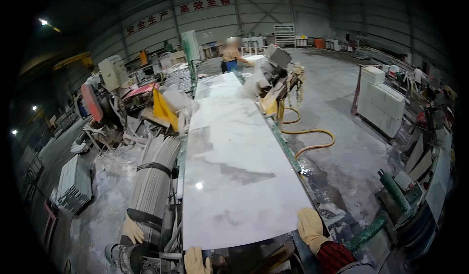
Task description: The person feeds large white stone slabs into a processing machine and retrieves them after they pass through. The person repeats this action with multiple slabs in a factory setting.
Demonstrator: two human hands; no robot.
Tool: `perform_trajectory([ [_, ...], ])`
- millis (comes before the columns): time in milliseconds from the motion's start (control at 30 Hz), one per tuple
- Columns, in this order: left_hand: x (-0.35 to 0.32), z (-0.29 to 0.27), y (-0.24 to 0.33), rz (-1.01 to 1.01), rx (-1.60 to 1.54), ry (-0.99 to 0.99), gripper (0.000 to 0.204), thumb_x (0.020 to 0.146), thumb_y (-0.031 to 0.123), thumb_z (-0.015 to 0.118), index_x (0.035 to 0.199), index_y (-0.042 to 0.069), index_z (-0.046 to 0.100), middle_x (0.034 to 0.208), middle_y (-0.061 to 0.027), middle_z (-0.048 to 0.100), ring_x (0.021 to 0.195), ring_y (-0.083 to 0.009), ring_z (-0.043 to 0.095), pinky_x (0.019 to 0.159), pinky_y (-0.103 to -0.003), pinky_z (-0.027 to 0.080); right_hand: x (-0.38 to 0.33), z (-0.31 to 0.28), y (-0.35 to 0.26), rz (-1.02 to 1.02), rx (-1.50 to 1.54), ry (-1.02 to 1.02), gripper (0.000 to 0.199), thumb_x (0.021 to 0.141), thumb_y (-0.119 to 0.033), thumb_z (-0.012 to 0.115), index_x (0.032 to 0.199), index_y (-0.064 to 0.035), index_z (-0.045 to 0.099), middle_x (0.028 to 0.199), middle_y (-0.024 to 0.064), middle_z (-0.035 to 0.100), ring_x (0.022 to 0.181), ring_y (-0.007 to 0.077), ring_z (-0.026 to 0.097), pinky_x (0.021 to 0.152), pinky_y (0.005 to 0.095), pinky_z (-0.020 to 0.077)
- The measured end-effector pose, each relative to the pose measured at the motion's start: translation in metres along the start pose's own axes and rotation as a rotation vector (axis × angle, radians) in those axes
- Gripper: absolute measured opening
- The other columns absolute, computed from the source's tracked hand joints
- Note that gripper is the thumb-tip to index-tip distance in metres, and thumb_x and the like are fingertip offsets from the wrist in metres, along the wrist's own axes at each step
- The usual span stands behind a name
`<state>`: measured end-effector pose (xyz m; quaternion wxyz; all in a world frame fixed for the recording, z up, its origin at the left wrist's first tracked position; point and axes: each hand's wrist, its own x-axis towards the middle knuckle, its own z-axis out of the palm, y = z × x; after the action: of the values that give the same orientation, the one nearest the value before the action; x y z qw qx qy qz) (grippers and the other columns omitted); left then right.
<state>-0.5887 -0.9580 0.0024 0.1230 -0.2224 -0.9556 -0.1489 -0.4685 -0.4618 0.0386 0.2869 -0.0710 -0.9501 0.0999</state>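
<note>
Left hand: cream glove [194,260] at the slab's near left corner, fingertips up by the edge; whether they clamp it or only press, cannot tell.
Right hand: cream glove [310,226], checked sleeve behind it, laid over the slab's right edge near the corner; fingers stretched out, side by side. Thumb hidden, so cannot tell if the grip closes underneath.
Spare glove: pale glove [133,229], seemingly empty, left of the slab, against the strapped bundle.
Slab: long white slab [229,200], flat, running away from the hands; grey, wet-looking patches on top.
Table: green-edged frame [288,147] along the slab's right side, apparently carrying it.
Bundle: grey strips [155,171], dark straps around them, just left of the slab.
Hose: yellow hose [317,131], looped on the floor right of the slab.
Machine: grey motor head [278,56] by the slab's far right side, pale blur like spray below it.
Co-worker: person [231,54] past the slab's far end, arm reaching right.
Progress, my reading: slab in place and steadied, work under way at its far part; near part looks whole, so much seems left. No finished cut can be made out.
</note>
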Motion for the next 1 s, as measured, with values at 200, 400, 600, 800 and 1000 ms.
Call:
perform_trajectory([
  [200,-0.008,0.01,-0.02,0.023,0.054,0.074,0.07,0.108,0.039,0.061,0.167,0.004,0.044,0.167,-0.0281,0.046,0.155,-0.0456,0.043,0.13,-0.055,0.033,0.007,0.0,-0.008,-0.073,-0.02,0.039,0.041,0.093,-0.018,0.066,0.13,-0.0029,0.066,0.13,0.0239,0.065,0.125,0.0467,0.058,0.113,0.0579,0.0439],
  [400,-0.004,-0.001,-0.014,-0.018,0.021,-0.014,0.071,0.101,0.037,0.069,0.16,0.004,0.048,0.16,-0.0329,0.048,0.15,-0.052,0.044,0.126,-0.062,0.032,0.015,-0.011,0.0,-0.102,0.07,-0.013,0.04,0.092,-0.018,0.071,0.128,-0.0014,0.068,0.129,0.0253,0.067,0.124,0.0476,0.061,0.111,0.0557,0.0484],
  [600,-0.011,0.001,-0.011,-0.016,0.082,0.028,0.07,0.108,0.04,0.062,0.166,0.004,0.045,0.167,-0.0267,0.047,0.154,-0.0443,0.044,0.131,-0.054,0.033,0.006,-0.008,0.004,-0.164,0.037,0.06,0.045,0.087,-0.014,0.076,0.129,0.0011,0.068,0.127,0.0263,0.067,0.123,0.05,0.062,0.114,0.057,0.0474],
  [800,-0.009,-0.011,-0.001,-0.038,0.041,0.017,0.064,0.105,0.036,0.065,0.159,0.005,0.053,0.161,-0.0284,0.052,0.151,-0.0466,0.046,0.128,-0.057,0.035,0.011,-0.025,-0.008,-0.136,0.1,0.033,0.042,0.088,-0.012,0.075,0.128,0.0006,0.067,0.125,0.0266,0.067,0.119,0.0497,0.062,0.108,0.0574,0.0498],
  [1000,-0.012,-0.012,-0.007,-0.032,0.035,-0.032,0.069,0.1,0.037,0.069,0.157,0.002,0.052,0.16,-0.0308,0.05,0.149,-0.0503,0.046,0.126,-0.06,0.033,0.002,-0.014,-0.001,-0.139,0.078,0.062,0.044,0.09,-0.013,0.075,0.132,-0.0012,0.067,0.128,0.0264,0.067,0.121,0.0493,0.062,0.109,0.0569,0.0493],
])
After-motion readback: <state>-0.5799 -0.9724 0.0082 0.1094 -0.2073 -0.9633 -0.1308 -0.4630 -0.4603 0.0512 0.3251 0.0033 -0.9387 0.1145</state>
